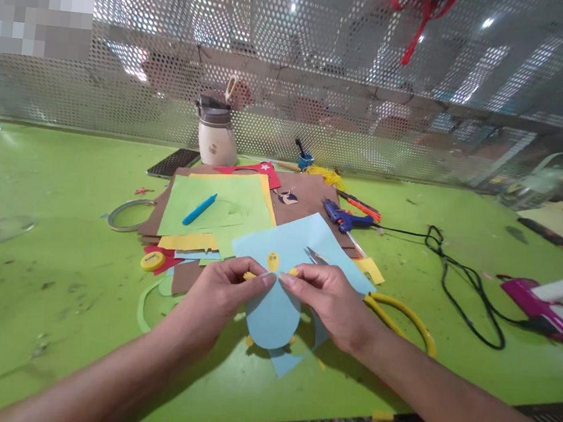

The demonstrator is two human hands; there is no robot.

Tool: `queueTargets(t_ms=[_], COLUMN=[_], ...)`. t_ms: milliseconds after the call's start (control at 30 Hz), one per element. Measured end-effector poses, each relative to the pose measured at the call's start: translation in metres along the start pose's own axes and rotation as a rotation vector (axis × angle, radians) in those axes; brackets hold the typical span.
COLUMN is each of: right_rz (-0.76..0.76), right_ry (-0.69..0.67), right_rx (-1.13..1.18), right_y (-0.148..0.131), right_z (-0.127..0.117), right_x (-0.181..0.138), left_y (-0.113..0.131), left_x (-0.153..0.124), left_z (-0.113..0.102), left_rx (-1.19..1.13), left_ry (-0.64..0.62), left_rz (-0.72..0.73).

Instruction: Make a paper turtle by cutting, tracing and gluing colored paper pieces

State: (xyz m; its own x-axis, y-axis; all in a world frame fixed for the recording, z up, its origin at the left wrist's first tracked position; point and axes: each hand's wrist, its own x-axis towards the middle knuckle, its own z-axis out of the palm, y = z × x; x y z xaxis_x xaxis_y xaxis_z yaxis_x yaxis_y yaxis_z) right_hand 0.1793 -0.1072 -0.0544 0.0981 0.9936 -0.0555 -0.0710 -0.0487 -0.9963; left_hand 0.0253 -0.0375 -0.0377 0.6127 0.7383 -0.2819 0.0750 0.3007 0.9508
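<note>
Between my hands is a paper turtle, a light blue oval body with a yellow head showing drawn eyes and small yellow feet. My left hand pinches its upper left edge by one yellow foot. On the opposite side, my right hand pinches the upper right edge by another foot. Behind it lies a light blue paper sheet. Scissors with yellow handles rest partly on that sheet, their middle hidden by my right hand. Blue paper scraps lie under the turtle.
A blue marker lies on green paper atop brown cardboard. To the right are a blue glue gun, its black cord and a magenta device. A bottle, phone and tape ring stand or lie leftward.
</note>
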Motion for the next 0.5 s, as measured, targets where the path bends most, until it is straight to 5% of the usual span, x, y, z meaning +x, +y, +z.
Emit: queueTargets(t_ms=[500], right_rz=[0.048], right_ry=[0.011], right_rx=[0.141], right_y=[0.0072], right_z=[-0.005], right_x=[-0.0006], left_y=[-0.008], left_x=[0.0047], left_z=[-0.0058], left_rx=[0.01], left_ry=[-0.109], left_rz=[0.004])
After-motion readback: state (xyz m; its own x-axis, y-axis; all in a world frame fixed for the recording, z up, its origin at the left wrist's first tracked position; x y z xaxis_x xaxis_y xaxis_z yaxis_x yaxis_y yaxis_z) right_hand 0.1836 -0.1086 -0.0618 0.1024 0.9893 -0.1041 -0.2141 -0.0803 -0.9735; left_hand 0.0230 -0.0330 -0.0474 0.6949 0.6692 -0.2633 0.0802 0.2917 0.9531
